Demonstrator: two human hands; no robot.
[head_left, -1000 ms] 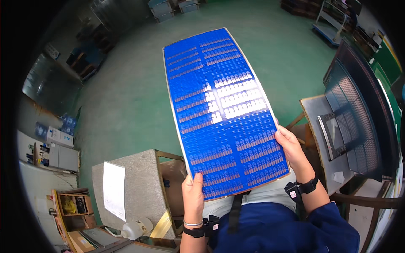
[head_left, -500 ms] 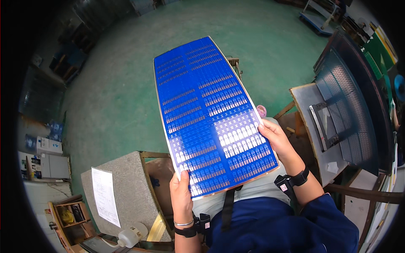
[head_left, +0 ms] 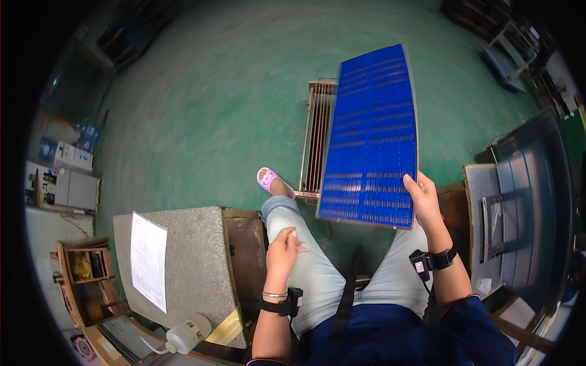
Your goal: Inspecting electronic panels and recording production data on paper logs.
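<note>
My right hand (head_left: 427, 204) grips the right edge of a blue printed circuit board panel (head_left: 372, 140), thumb on its face near the lower corner. Rows of small coppery patterns cross the panel, which is slightly smeared by motion. My left hand (head_left: 284, 253) is off the panel, above my left thigh; its fingers are curled, the thumb a little apart, and nothing shows in them. Beyond my knees, a metal rack with long parallel bars (head_left: 314, 140) stands on the floor, its right side hidden behind the panel.
A grey-topped table (head_left: 195, 244) at the left bears a paper sheet (head_left: 149, 262) and a white squeeze bottle (head_left: 188, 333). On the right, dark panels (head_left: 531, 207) lean by a bench with a black frame (head_left: 491, 226). My pink-slippered foot (head_left: 268, 178) is beside the rack.
My left hand has let go of the panel and drawn back. The right hand has swung the panel rightward and turned it. More of the rack and my legs now show.
</note>
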